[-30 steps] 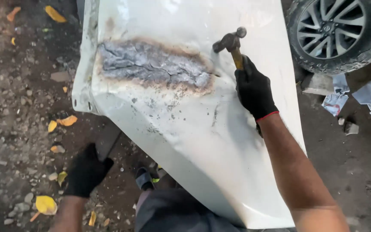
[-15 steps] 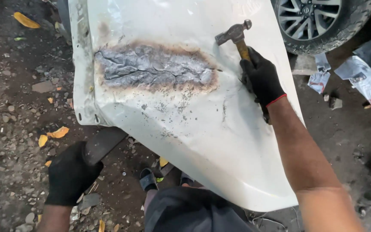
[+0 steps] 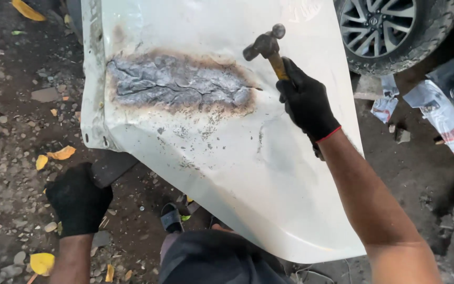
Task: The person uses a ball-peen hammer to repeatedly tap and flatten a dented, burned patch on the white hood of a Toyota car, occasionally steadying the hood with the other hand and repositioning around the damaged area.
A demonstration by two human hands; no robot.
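hammer (image 3: 265, 46): 1 | white panel (image 3: 269, 173): 1 | gloved hands: 2 | wheel (image 3: 395, 29): 1

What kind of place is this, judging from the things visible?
Probably an outdoor car body repair yard: a white car body panel with a burnt, bare-metal patch, a ball-peen hammer in the gloved right hand, and a tyred alloy wheel.

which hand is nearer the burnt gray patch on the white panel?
Right. The right hand grips the hammer just right of the burnt patch, above the white panel. The left hand sits below the panel's lower left edge.
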